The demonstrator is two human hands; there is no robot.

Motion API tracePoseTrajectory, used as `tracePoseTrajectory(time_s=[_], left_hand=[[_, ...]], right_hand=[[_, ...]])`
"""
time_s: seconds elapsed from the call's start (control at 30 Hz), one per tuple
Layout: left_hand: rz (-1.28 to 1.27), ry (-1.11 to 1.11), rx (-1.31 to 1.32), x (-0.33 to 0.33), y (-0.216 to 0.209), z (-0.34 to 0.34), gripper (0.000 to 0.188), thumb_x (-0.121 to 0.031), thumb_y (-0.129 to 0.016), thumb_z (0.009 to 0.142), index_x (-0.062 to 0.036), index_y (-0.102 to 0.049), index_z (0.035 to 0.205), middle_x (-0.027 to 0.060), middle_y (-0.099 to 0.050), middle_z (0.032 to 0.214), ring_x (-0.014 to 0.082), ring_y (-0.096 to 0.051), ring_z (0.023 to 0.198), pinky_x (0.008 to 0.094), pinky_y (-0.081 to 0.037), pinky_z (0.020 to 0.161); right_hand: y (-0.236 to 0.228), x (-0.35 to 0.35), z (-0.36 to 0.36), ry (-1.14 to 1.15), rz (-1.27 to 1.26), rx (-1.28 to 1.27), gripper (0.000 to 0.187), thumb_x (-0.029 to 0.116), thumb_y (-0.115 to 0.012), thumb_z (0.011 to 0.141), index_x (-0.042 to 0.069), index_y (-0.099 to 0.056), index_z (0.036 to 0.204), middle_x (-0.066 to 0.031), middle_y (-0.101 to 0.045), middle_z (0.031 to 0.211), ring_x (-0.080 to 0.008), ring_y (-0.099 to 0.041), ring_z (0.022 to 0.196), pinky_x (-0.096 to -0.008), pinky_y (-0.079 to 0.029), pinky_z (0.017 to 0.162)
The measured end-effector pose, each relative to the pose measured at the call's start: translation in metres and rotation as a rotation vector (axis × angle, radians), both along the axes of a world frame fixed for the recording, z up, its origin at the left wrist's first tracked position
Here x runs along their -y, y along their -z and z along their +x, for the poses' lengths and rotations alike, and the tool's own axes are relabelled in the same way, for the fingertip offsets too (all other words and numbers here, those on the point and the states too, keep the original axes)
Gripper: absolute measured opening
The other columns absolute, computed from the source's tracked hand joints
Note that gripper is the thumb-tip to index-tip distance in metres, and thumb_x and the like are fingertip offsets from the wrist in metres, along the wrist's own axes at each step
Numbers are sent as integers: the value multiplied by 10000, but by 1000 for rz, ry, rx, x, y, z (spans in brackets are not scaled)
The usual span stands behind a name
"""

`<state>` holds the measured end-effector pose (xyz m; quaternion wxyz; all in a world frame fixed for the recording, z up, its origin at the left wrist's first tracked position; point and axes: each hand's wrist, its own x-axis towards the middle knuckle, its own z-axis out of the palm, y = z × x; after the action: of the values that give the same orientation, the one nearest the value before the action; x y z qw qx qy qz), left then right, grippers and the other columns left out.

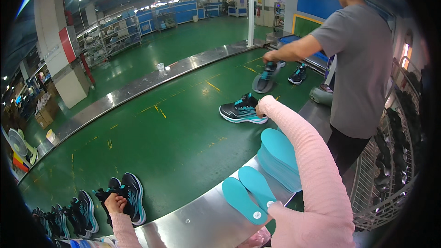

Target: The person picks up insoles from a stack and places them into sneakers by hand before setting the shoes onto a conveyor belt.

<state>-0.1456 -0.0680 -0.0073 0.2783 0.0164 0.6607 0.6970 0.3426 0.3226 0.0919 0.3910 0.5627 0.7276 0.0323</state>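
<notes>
My right hand (262, 109) reaches far across the green belt, fingers closed at the heel of a black and teal sneaker (240, 111) that rests with its toe to the left. At the lower left, my left hand (115, 203) has its fingers curled on the upper of another black and teal sneaker (104, 196), partly hidden by the hand. Beside it stands a matching sneaker (134, 198). Below my right forearm lie a stack of teal insoles (278, 156) and two loose insoles, one nearer (243, 200) and one farther (255, 184), on the metal edge.
At the right a co-worker in a grey shirt (360, 69) holds a motion-blurred sneaker (265, 80); another sneaker (297, 74) sits past it. More sneakers (85, 213) line the belt (183, 124) at lower left. A wire rack (390, 174) stands at right, a small fan (20, 144) at far left.
</notes>
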Motion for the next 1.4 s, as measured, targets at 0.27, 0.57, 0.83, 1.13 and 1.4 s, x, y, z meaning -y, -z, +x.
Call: tracePoseTrajectory(time_s=[0.27, 0.57, 0.83, 1.13, 1.4], left_hand=[[16, 123, -67, 2, 7, -10, 130, -146, -533, 728, -27, -510, 682, 56, -497, 519, 167, -500, 388, 252, -422, 349], [-28, 100, -245, -14, 22, -15, 218, -124, -552, 737, -7, -497, 561, 87, -508, 477, 169, -483, 356, 269, -379, 303], [-549, 222, -818, 4, 5, 0, 236, -198, -605, 637, 36, -594, 606, 153, -583, 561, 239, -586, 483, 338, -478, 492], [-488, -448, -1529, 215, -83, -17, 179, -84, -496, 773, 8, -524, 924, 118, -507, 772, 243, -504, 700, 315, -410, 619], [-936, -370, -976, 403, 0, -149, 251, -39, -492, 742, -27, -517, 992, 142, -562, 909, 273, -529, 804, 313, -413, 735]], right_hand=[[24, 23, -105, -300, 161, -414, 233, 173, -487, 737, 60, -606, 901, -95, -614, 924, -249, -587, 856, -395, -467, 694], [43, 165, -217, -703, -5, -515, 232, 180, -517, 675, 22, -642, 791, -176, -613, 803, -305, -595, 791, -373, -465, 696], [-43, 274, -133, -633, 60, -1031, 355, 241, -535, 712, 120, -551, 1045, -139, -603, 896, -297, -579, 836, -381, -459, 724], [-29, 284, 71, -119, 560, -788, 518, 293, -619, 699, 67, -434, 1127, -161, -578, 872, -324, -573, 774, -410, -465, 675], [-25, 284, 83, -58, 548, -691, 691, 357, -650, 662, 82, -350, 1220, -179, -541, 971, -332, -577, 790, -395, -472, 682]])
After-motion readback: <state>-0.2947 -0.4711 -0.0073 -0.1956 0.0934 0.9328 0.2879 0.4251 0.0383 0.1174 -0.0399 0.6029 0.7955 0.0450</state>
